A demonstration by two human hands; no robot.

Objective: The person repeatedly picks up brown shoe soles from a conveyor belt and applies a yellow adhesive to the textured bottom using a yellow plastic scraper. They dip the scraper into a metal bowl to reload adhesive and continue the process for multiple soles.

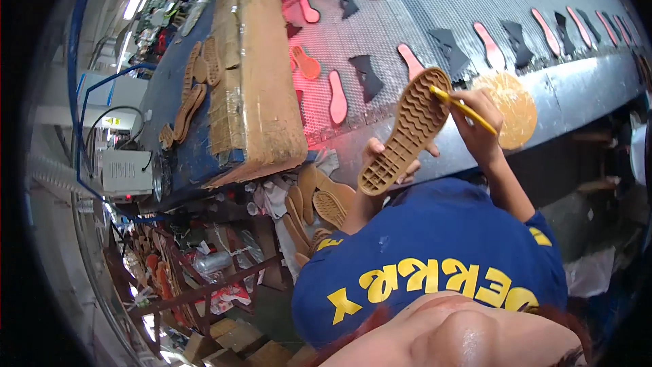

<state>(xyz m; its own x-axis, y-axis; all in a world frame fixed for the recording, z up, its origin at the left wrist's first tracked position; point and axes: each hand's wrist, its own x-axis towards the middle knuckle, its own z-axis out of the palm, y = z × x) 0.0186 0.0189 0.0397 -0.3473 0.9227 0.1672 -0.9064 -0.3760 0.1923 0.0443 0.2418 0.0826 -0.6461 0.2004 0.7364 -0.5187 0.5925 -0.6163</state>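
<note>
A tan shoe sole (409,129) is held at a slant over my lap, its zigzag tread facing up. My left hand (375,153) grips it from beneath near the narrower lower end, with fingertips showing on both sides and the palm hidden. My right hand (483,122) is closed round a slim yellow pen-like tool (475,114). The tool's tip meets the sole's tread near the wide upper end; I cannot tell whether it presses in. More tan soles (331,208) are piled beside my left arm.
Ahead runs a mesh conveyor (407,13) carrying pink insoles (338,97) and black cut pieces (367,78). On its metal edge lies a round yellow disc (516,112). A cardboard-covered block (255,81) stands at the left, beside several soles (190,109). A metal rack (204,289) is lower left.
</note>
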